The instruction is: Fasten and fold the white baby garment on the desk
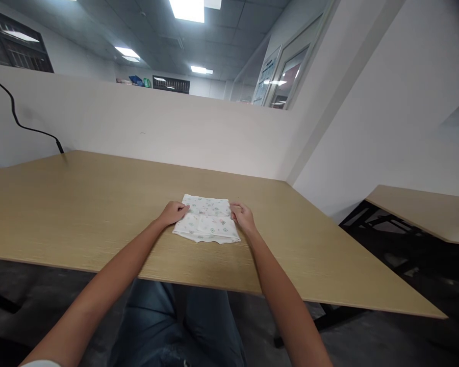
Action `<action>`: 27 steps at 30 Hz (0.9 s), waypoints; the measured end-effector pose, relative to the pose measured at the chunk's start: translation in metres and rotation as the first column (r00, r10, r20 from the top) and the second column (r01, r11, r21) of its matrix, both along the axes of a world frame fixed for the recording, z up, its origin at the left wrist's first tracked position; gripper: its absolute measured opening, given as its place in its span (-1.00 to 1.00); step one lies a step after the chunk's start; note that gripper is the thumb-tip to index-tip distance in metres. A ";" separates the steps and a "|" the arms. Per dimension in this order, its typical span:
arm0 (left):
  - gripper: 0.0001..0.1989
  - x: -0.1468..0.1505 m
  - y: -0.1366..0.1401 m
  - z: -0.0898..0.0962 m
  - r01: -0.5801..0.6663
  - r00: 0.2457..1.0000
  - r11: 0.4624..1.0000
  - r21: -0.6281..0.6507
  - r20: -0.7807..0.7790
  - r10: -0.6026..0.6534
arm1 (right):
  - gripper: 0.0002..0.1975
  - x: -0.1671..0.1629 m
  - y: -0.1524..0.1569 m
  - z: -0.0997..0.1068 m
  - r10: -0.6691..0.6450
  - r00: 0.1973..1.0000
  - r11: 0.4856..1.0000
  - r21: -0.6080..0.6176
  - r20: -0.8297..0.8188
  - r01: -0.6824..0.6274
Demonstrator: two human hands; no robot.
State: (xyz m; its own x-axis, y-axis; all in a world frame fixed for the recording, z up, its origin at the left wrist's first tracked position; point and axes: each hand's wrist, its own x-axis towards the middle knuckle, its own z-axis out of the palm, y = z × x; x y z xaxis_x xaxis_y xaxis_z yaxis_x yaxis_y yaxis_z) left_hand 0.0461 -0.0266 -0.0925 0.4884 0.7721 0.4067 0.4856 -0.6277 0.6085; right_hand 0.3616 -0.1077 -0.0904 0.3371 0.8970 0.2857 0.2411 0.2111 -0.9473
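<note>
- The printed cloth (210,221) lies layered near the worktop's (99,204) front edge, within easy reach.
- The left hand's (174,212) fingers pinch its left edge.
- The right hand's (244,217) fingers pinch its right edge; opposite grips probably keep the fabric flat.

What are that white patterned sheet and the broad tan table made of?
The white patterned sheet looks like matte cloth: its edges ripple and creases show. The broad tan table seems wood or laminate, with fine streaks and faint sheen.
</note>
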 end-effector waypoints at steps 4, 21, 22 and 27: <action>-0.44 0.000 0.000 0.000 -0.001 1.000 1.000 -0.003 0.001 0.001 | -0.56 -0.002 -0.003 0.001 0.070 0.997 0.997 -0.037 -0.015 -0.070; -0.44 0.000 -0.001 0.001 -0.004 1.000 1.000 -0.014 -0.014 0.004 | -0.57 -0.002 -0.003 -0.001 -0.005 1.000 1.000 0.002 0.022 0.005; -0.45 0.000 -0.001 0.001 -0.005 1.000 1.000 -0.015 -0.014 0.005 | -0.57 -0.002 -0.003 -0.002 -0.008 1.000 1.000 0.007 0.016 0.007; -0.44 0.000 -0.001 0.001 -0.001 1.000 1.000 -0.026 -0.012 0.001 | -0.58 -0.001 -0.002 -0.002 -0.018 1.000 1.000 0.015 0.021 0.018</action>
